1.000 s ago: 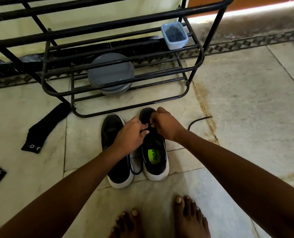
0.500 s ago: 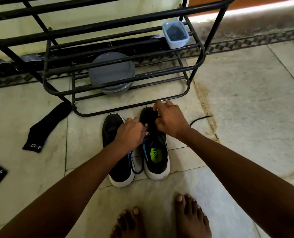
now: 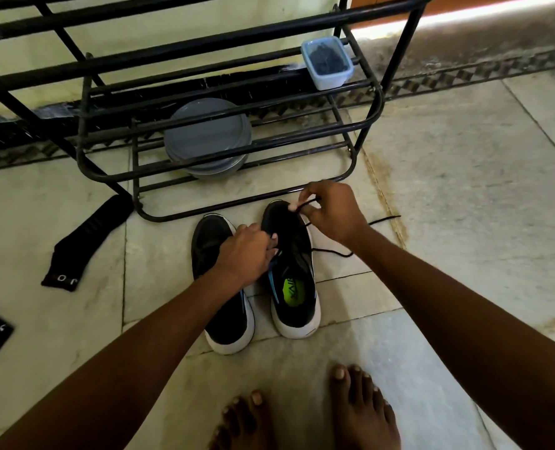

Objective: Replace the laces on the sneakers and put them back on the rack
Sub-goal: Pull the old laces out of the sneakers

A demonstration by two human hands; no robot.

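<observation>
Black metal rack [image 3: 172,47] stands just beyond both hands, on the tile floor [image 3: 464,190]. Two black sneakers w/ white soles sit side by side under the hands, toes toward the rack: left sneaker [image 3: 217,297] below the left wrist, right sneaker [image 3: 297,280] btwn the hands. Black lace [image 3: 331,251] runs from the right sneaker's eyelets and trails on the floor past the right wrist. Right hand [image 3: 331,212] pinches the lace above the toe. Left hand [image 3: 247,251] has fingers curled, pinching the lace at the eyelets. Green insole patch [image 3: 291,292] reads "AIR". On the rack: grey stacked dishes [image 3: 208,134] and a blue tub [image 3: 327,61] w/ dark contents. Black sock [image 3: 88,241] lies left of the left hand, its white marks unreadable.
</observation>
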